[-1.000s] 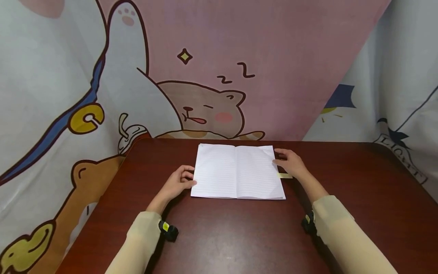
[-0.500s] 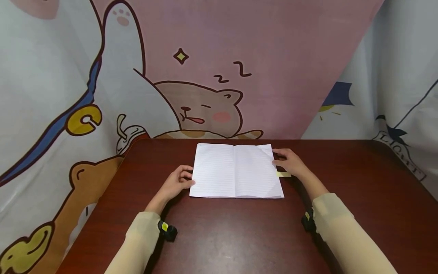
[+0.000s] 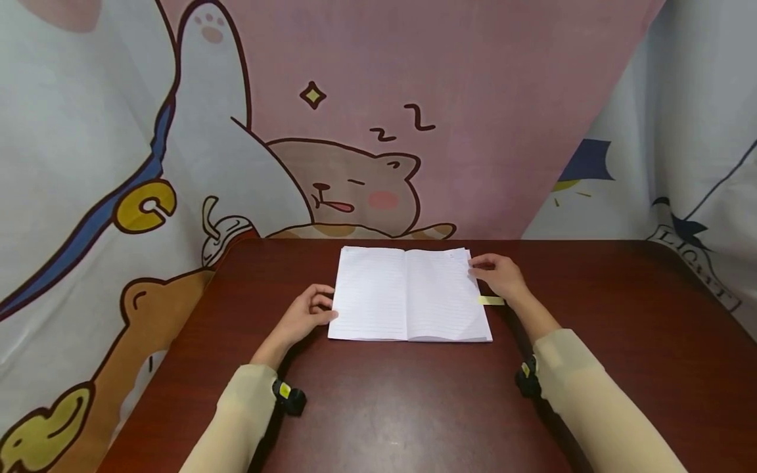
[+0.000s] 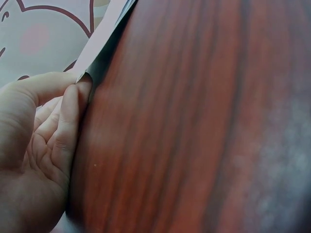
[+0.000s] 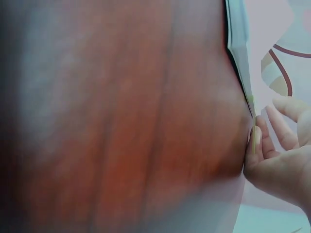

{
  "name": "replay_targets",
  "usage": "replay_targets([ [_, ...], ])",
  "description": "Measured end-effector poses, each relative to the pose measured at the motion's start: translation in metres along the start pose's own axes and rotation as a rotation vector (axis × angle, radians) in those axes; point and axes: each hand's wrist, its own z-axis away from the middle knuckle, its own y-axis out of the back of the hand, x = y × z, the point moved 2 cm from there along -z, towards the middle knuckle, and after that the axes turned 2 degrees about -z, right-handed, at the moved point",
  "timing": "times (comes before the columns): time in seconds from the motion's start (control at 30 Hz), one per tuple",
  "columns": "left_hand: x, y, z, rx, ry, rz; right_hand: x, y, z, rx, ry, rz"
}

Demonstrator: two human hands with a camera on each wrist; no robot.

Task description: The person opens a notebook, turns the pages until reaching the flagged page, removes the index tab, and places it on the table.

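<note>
An open notebook (image 3: 369,295) with blank lined pages lies flat on the dark wooden table, its spine running away from me. At its left edge, my left hand (image 3: 303,316) pinches the cover and pages; the left wrist view shows the thumb on top and a finger (image 4: 69,109) beneath. My right hand (image 3: 499,274) is at the upper part of the right edge, thumb and index finger pinching the page edge there. A yellow strip (image 3: 491,301) sticks out from the right side, just below that hand. In the right wrist view the page (image 5: 269,29) rises above the page stack.
The reddish-brown table (image 3: 378,407) reaches back to a cartoon-printed cloth (image 3: 473,118) hanging behind it. More printed cloth (image 3: 698,98) hangs on the right side. Black wrist cameras are strapped below both sleeves.
My right hand has shifted slightly along the edge, and the right page's upper corner has moved inward, showing faint marks there. The left hand keeps its place.
</note>
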Motion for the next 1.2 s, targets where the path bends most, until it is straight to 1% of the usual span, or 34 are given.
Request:
replay_targets([
  [0.17, 0.000, 0.001, 0.000, 0.003, -0.008, 0.004, -0.006, -0.002, -0.006, 0.035, -0.016, 0.049],
  [0.43, -0.001, 0.000, 0.000, 0.002, -0.002, -0.001, -0.004, -0.001, -0.011, 0.024, -0.040, 0.136],
  [0.73, 0.002, -0.001, 0.001, 0.012, 0.003, -0.010, -0.004, -0.003, -0.017, 0.020, -0.014, 0.212],
  [1.0, 0.002, -0.001, 0.001, 0.005, -0.003, -0.009, -0.007, -0.001, -0.014, 0.062, -0.008, 0.205],
  [1.2, 0.000, 0.000, 0.000, 0.015, 0.002, -0.015, -0.011, -0.002, -0.014, 0.114, 0.007, 0.202],
])
